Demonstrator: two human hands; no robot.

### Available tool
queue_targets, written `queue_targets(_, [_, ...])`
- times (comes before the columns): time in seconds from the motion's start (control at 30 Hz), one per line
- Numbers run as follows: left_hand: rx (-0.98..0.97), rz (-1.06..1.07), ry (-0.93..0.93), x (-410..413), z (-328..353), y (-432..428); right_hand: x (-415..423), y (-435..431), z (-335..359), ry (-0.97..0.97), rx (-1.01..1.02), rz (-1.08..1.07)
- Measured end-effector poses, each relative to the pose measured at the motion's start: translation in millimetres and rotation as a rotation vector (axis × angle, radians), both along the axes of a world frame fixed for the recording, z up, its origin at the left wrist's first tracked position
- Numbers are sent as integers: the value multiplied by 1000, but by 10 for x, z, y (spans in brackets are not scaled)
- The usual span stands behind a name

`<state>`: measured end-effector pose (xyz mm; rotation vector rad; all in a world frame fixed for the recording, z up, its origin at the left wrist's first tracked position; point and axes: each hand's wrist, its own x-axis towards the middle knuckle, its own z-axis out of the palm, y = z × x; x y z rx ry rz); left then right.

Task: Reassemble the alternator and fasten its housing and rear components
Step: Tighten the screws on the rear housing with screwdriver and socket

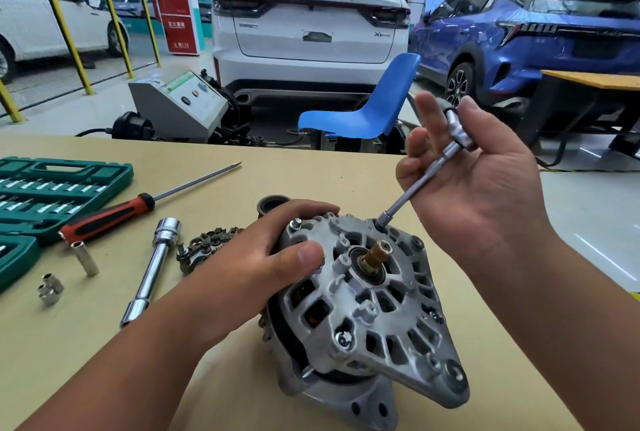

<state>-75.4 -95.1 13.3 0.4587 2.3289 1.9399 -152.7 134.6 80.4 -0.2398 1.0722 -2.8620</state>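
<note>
The grey alternator [367, 312] stands on the tan table [104, 361], rear housing up, with its brass shaft end [375, 254] showing in the middle. My left hand [277, 257] grips its upper left side, thumb pressed on the housing. My right hand [474, 181] holds a slim chrome socket driver [420, 181] between thumb and fingers, the other fingers spread. The driver's socket tip [382, 219] sits on a fastener at the housing's top edge. A bolt head [343, 338] shows at the lower left of the housing.
Left of the alternator lie a chrome extension bar [152, 271], a red-and-black screwdriver [114, 212], loose sockets [85, 257] and a dark rectifier part [207, 243]. A green socket case [52, 188] lies open at far left. A blue chair [367, 108] stands beyond the table.
</note>
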Motion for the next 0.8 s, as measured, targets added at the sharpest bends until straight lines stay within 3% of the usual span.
queue_targets(0.23, [10,1,-5,-22,-17,8,-180,99,-153,26,-75,303])
queue_targets(0.47, [20,-3,-6,-19,-17,-1,-248,139,-301,276,-109,559])
queue_targets(0.67, [37,-18,-13,-32,-45,-10,-273,190,-249,320,-83,579])
queue_targets(0.8, [25,-16,-4,-38,-55,-19,-231,131,-238,405,-37,436])
